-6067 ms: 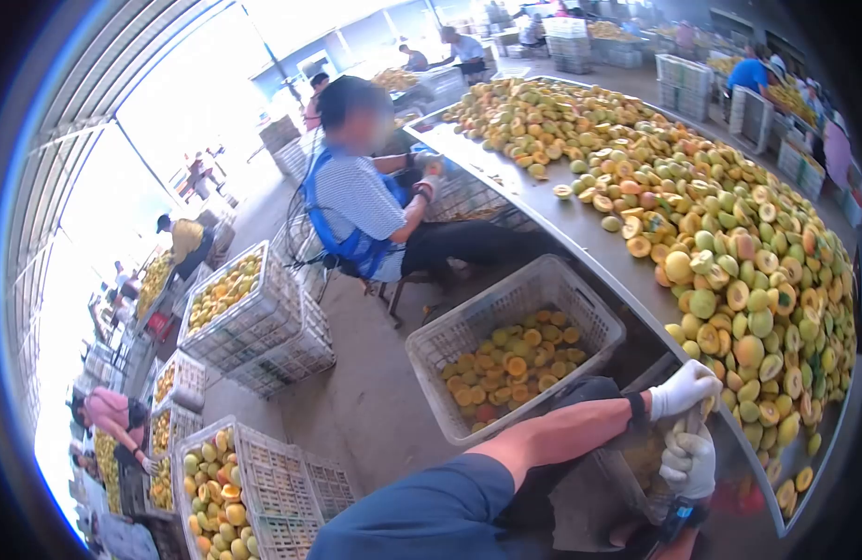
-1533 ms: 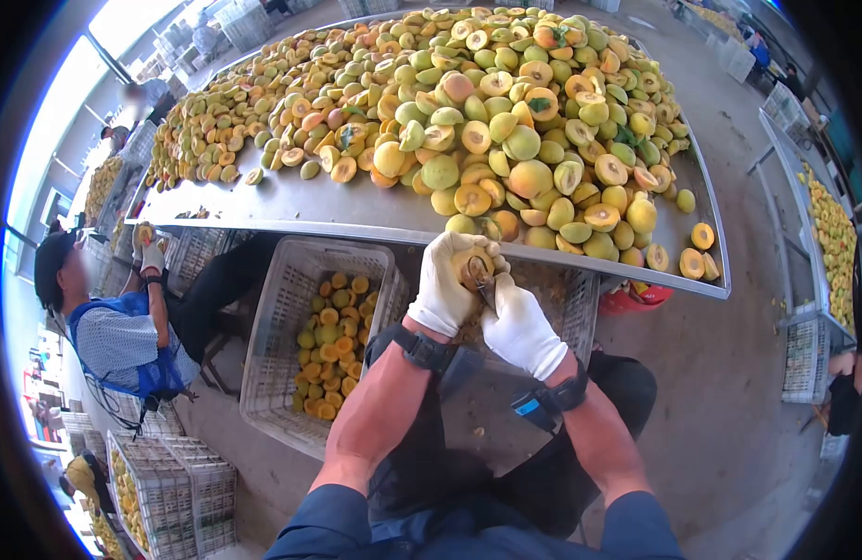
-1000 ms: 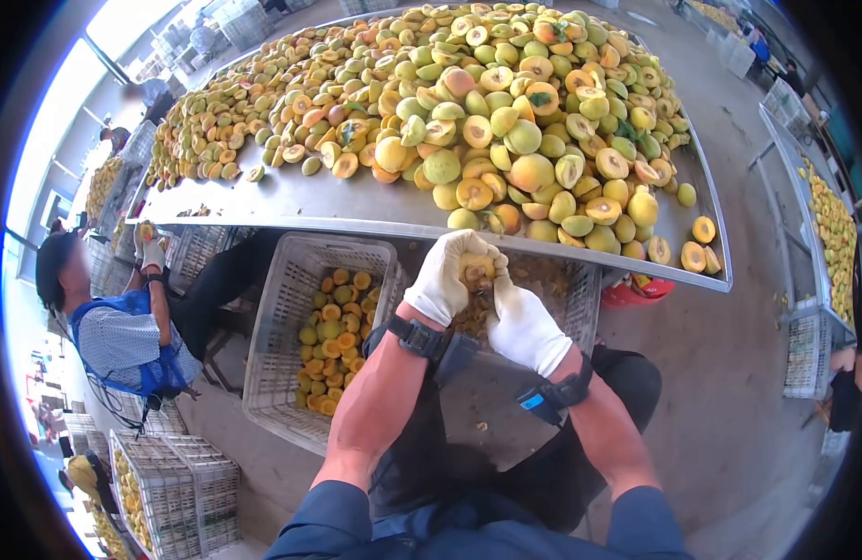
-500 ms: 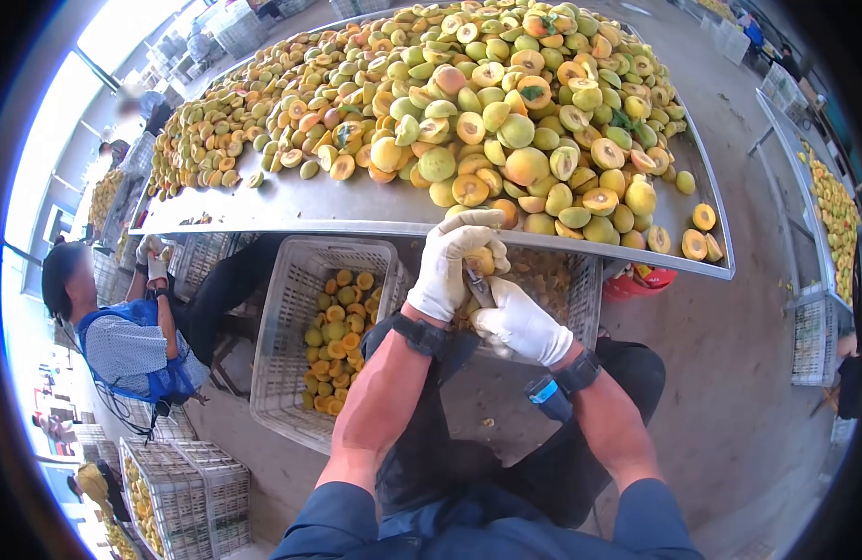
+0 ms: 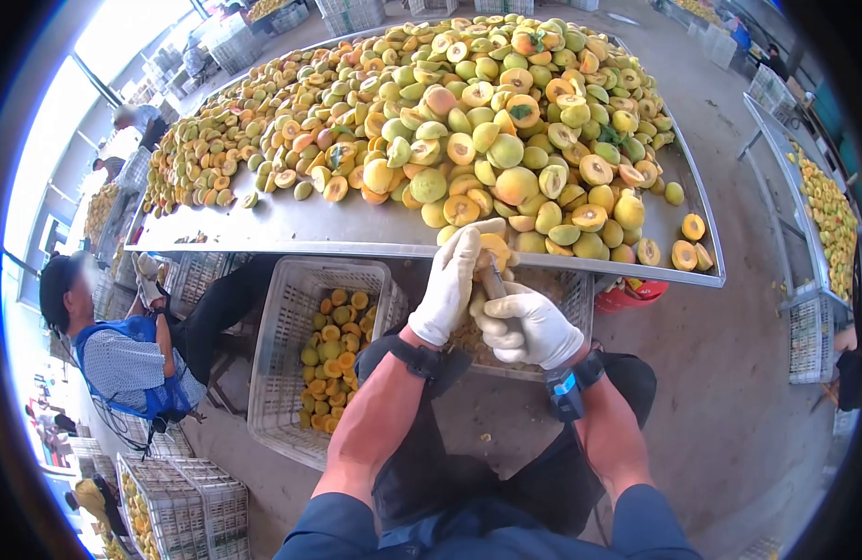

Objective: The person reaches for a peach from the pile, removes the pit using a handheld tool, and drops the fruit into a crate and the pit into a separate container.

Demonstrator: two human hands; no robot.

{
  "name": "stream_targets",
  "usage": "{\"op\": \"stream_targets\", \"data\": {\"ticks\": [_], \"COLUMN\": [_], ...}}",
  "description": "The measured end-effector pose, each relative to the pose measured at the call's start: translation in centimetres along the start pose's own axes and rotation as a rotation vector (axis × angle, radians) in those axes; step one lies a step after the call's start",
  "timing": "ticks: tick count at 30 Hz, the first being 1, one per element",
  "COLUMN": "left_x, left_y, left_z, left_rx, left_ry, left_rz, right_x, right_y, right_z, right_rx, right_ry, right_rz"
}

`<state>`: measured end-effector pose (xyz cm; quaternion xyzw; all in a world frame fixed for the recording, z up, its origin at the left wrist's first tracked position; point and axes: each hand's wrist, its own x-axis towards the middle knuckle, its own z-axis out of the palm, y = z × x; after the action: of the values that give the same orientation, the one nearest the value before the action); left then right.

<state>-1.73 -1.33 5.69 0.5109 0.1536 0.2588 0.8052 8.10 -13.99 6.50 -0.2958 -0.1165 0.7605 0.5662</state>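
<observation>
My left hand (image 5: 454,280), in a white glove, is closed around a peach half (image 5: 494,246) at the table's front edge. Orange flesh of that half shows beside the fingers. A small metal hand tool (image 5: 492,281) is gripped in my gloved right hand (image 5: 535,329), its tip against the fruit; the exact shape of the tip is hidden. Just beyond my hands, a heap of peaches (image 5: 505,154), many of them cut in half with pits showing, covers much of the metal table (image 5: 291,224).
Left of my knees stands a plastic crate (image 5: 280,359) holding peach halves. Another crate (image 5: 578,313) sits beneath my hands, near a red container (image 5: 630,293). A co-worker (image 5: 127,350) sits at the left. Stacked crates (image 5: 193,504) stand lower left; another table (image 5: 799,201) is at the right.
The view has shifted slightly, so the table appears lower. My right hand has turned around the tool, and more of the peach half's orange flesh shows in my left hand.
</observation>
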Motion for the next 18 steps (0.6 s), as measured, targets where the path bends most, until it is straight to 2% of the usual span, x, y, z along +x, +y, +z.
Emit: {"op": "stream_targets", "data": {"ticks": [1,3,5,8,10,18], "left_x": [0.1,0.1,-0.1,-0.6,-0.7,-0.3], "left_y": [-0.3,-0.9,-1.3,-0.5,-0.1,-0.9], "left_z": [-0.3,-0.9,-1.1,-1.2,-1.5,-1.7], "left_rx": [0.0,0.239,0.2,0.213,0.191,0.179], "left_ry": [0.001,0.04,0.048,-0.018,-0.105,-0.037], "left_rz": [0.001,0.109,0.125,0.14,0.091,0.009], "right_x": [0.1,0.2,-0.1,-0.3,-0.1,0.5], "right_y": [0.2,0.8,0.6,0.6,0.8,1.7], "right_z": [0.5,1.1,0.8,0.4,-0.1,-1.1], "right_rx": [-0.001,-0.214,-0.134,-0.129,-0.026,0.144], "right_ry": [0.0,0.156,0.083,0.009,-0.113,-0.228], "right_rz": [0.001,-0.035,0.021,0.051,0.084,0.08]}}
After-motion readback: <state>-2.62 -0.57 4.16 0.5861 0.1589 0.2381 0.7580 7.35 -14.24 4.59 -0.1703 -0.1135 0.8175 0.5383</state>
